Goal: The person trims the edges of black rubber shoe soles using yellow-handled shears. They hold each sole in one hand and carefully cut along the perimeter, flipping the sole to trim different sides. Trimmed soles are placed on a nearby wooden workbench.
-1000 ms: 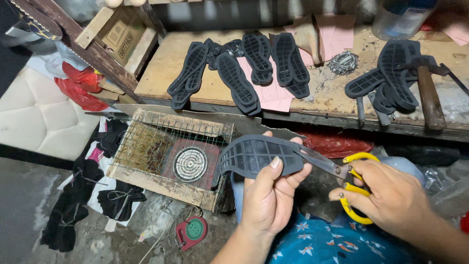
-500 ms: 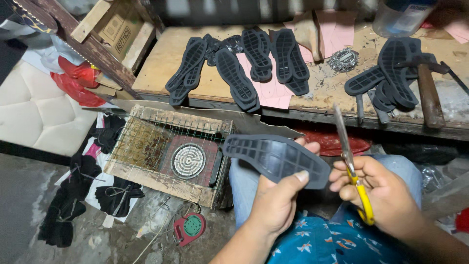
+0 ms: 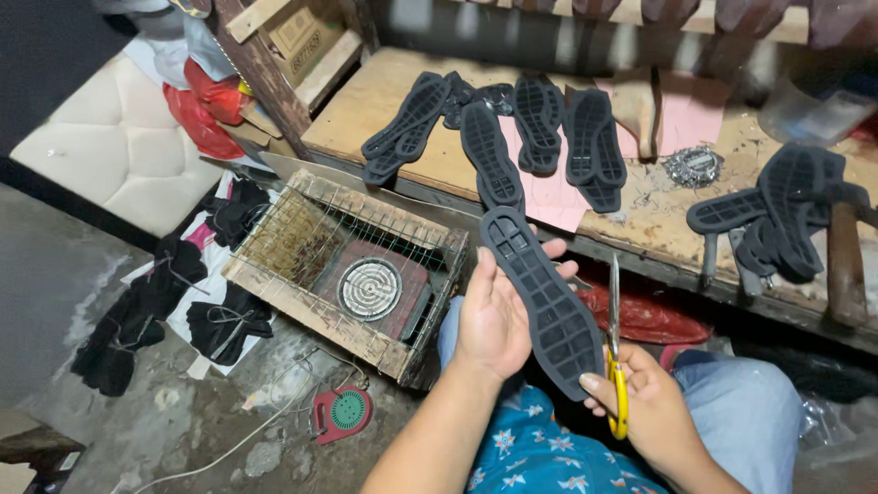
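Sole (image 3: 541,297) black, ridged, upright, left hand (image 3: 494,320) gripping it, right hand (image 3: 654,412) clutching yellow-handled scissors (image 3: 615,357)

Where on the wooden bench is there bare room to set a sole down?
The bare wood of the wooden bench, left of the stacked black soles, is free, as is a patch right of the pink sheet, below the metal scrap. The middle row of soles and the right pile are crowded.

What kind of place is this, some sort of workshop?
Most likely a small shoemaking or shoe-repair workshop. Black rubber soles lie on a worn wooden bench, the left hand holds another sole, and the right hand grips yellow-handled scissors.
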### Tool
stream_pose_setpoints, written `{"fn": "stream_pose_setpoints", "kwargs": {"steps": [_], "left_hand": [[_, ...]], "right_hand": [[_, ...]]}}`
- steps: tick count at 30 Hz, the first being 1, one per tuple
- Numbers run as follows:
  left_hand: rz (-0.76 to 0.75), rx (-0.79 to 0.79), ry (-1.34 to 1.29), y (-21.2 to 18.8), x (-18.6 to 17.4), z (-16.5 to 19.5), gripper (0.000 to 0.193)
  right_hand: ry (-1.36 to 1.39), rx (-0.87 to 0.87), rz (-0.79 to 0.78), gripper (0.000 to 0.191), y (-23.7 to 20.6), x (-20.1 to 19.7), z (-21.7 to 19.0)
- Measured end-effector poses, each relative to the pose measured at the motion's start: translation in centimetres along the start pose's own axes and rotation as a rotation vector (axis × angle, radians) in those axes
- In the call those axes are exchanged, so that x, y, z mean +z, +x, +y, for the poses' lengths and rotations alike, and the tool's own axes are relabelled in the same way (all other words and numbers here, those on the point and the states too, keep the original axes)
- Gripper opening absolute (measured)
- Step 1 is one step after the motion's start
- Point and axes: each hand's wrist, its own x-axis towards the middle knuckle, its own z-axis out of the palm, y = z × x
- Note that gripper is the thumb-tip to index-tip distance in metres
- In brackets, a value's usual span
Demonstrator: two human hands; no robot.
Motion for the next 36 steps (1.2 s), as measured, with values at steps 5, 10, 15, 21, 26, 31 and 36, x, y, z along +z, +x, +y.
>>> {"fn": "stream_pose_setpoints", "kwargs": {"steps": [5,10,15,21,26,31,36], "left_hand": [[-0.024,-0.052,0.065,0.2,1.5,-0.1,0.061],[-0.058,-0.105,0.078,0.1,1.9,-0.8,0.062],[-0.087,-0.132,0.033,0.1,1.9,-1.1,0.060],[-0.092,-0.149,-0.076,0.5,1.6,-0.4,0.060],[-0.108,-0.133,-0.110,0.4,1.4,-0.2,0.055],[-0.141,-0.110,-0.103,0.2,1.0,-0.3,0.055],[-0.149,-0.038,0.098,0.2,1.7,0.3,0.057]], "right_hand": [[0.071,0.009,-0.037,0.035,-0.1,-0.2,0.0],[0.080,0.023,-0.040,0.035,-0.2,-0.6,0.5],[0.124,0.046,-0.051,0.037,-0.5,-1.0,0.9],[0.114,0.047,-0.055,0.037,-1.4,-1.5,0.8],[0.142,0.027,-0.103,0.035,-1.5,-1.6,1.0],[0.119,0.069,-0.106,0.033,-1.4,-1.8,1.4],[0.111,-0.021,0.069,0.040,-1.3,-1.4,1.5]]}}
